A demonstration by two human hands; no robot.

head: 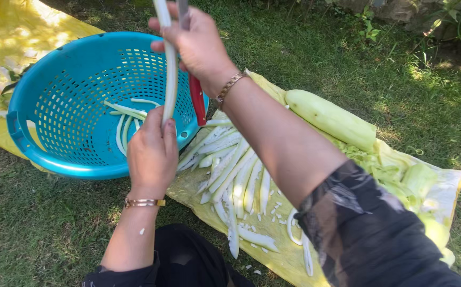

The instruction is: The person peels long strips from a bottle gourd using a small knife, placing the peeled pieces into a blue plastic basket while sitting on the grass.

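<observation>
The left hand (152, 154) pinches the lower end of a long pale gourd strip (170, 69) upright over the blue basket (55, 79), steadying it so the right hand (196, 45), gripping a red-handled knife (197, 98), can slice it.

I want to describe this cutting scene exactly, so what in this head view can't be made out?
- Knife: the red handle shows; the blade runs past the top edge, behind the right hand.
- Long white strip: its upper end is cut off by the top edge; its lower end is hidden in the left hand.
- Blue basket: the hands cover part of the strips inside.
- Peel pile: partly hidden by the right sleeve.
</observation>
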